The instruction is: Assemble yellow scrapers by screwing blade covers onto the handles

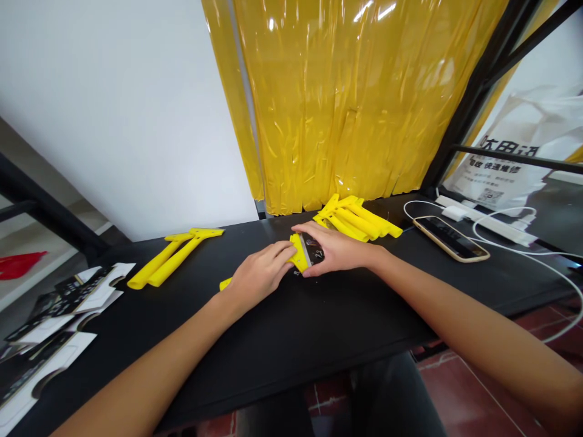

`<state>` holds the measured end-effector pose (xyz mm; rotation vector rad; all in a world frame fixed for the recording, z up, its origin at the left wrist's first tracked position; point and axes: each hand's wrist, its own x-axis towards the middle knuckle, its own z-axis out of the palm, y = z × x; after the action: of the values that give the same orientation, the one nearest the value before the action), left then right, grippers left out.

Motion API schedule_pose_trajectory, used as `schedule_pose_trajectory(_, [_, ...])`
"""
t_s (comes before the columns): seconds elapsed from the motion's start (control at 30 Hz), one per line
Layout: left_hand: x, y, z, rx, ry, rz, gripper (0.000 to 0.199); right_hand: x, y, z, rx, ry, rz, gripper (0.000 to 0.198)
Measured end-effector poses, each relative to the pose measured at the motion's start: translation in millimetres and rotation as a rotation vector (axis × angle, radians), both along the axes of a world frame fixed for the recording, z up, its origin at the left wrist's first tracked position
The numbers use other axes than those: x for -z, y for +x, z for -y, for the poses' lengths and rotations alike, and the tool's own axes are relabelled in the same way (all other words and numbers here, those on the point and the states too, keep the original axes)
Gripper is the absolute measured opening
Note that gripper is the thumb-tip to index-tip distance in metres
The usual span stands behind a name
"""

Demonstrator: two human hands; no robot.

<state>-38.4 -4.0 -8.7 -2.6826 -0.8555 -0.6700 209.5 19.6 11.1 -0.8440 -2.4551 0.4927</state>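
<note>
A yellow scraper lies low over the black tabletop, its wide head between my hands and the end of its handle showing past my left wrist. My left hand is closed on the scraper close to the head. Thumb and fingers of my right hand grip the head's two ends from the right. A black printed piece, perhaps a card sleeve, sits against the head's straight edge, framed by the right hand. Just behind that hand is a pile of yellow scrapers. Two more yellow scrapers lie to the left.
Black-and-white printed card sleeves are heaped at the table's left edge. On the right lie a phone, white cables and a power strip. Yellow strip curtains hang behind the black table. A white plastic bag stands beyond the frame.
</note>
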Motion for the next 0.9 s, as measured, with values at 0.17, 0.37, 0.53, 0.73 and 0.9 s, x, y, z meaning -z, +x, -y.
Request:
schedule_pose_trajectory(0.17, [-3.6,1,2,0.003,-0.024,0.0,0.031,-1,0,0,0.002,-0.008,-0.014,0.097])
schedule_pose_trajectory(0.37, [-5.4,-1,1,0.033,0.036,-0.043,0.03,1,1,-3,-0.021,-0.068,-0.105,0.1])
schedule_pose_trajectory(0.53, [-4.8,-2,0,0.022,0.052,-0.021,0.028,5,-1,-4,-0.062,-0.182,-0.223,0.098])
schedule_pose_trajectory(0.73, [-4.6,-4,-1,-0.02,0.052,0.006,0.026,-3,17,-15,0.006,-0.136,-0.182,0.099])
schedule_pose_trajectory(0.9, [-3.4,-5,-2,-0.026,0.042,0.005,0.026,-17,67,-38,0.312,0.045,-0.005,0.084])
